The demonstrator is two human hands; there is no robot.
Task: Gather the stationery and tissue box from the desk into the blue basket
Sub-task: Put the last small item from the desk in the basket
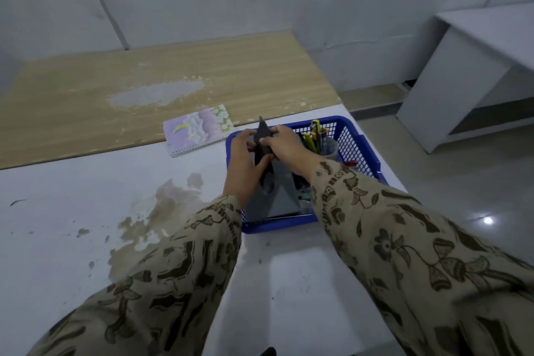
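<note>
The blue basket stands on the white desk at the right. Both hands hold a dark grey flat object upright over the basket's left half; what it is I cannot tell. My left hand grips its lower left side, and my right hand pinches its upper right edge. Under them a grey box-like thing lies inside the basket. A grey cup with pens and markers stands in the far right corner. A pastel spiral notebook lies on the desk to the left of the basket.
The white desk has a brown stain patch near my left sleeve. Beyond it is a wooden tabletop with a worn grey spot. A white cabinet stands on the tiled floor at the right.
</note>
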